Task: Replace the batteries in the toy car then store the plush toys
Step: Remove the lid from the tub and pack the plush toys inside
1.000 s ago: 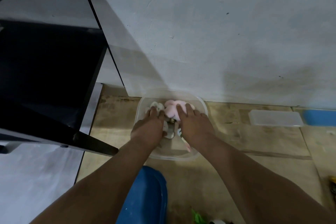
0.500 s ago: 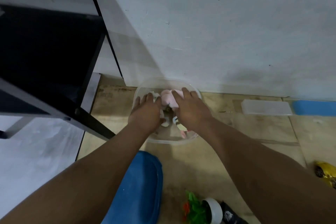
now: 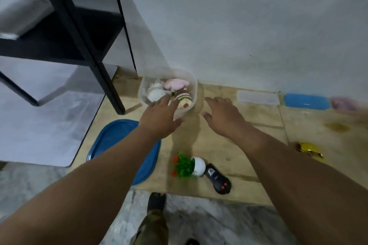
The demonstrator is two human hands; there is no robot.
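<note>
We counted 3 plush toys (image 3: 171, 93) — 1 white, 1 pink, 1 striped — inside 1 clear tub (image 3: 194, 85) at 12 o'clock. Our left hand (image 3: 161, 118) hung slack-fingered over its near rim; our right hand (image 3: 223, 115), fingers spread and holding nothing, lay at the tub's 4 o'clock.

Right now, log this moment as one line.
stage: storing plush toys | clear tub: toys inside, lid off | left hand: open, at tub | right hand: open, beside tub

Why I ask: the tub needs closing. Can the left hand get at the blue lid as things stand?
Probably yes: the left hand is open, holds nothing, and the blue lid lies flat right under that forearm, with nothing on top.
</note>
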